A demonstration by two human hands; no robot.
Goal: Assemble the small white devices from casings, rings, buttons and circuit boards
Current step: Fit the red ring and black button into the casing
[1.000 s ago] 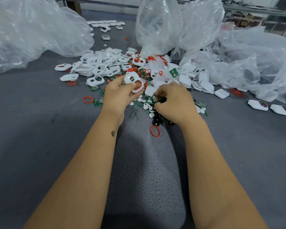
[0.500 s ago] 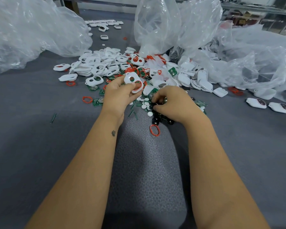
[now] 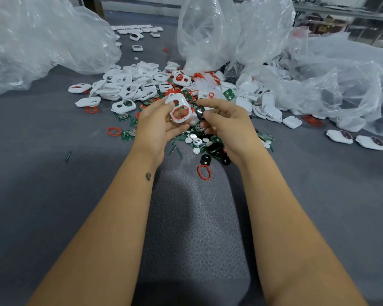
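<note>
Left hand (image 3: 157,127) clasping white casing (image 3: 179,108), right hand (image 3: 227,127) pinching black button (image 3: 200,112).

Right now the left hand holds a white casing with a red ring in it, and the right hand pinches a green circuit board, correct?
Not quite. In the head view the right hand pinches a black button, not a green circuit board. The left hand does hold the white casing with its red ring.

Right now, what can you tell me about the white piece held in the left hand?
The white casing looks like smooth moulded plastic, a rounded shell with two openings: a small round hole near its top and a larger oval one below, lined with a red ring. The left hand grips it by its edges, lifted above the parts pile and tilted toward the camera. The right hand holds a black button just beside it; whether they touch is unclear.
</note>
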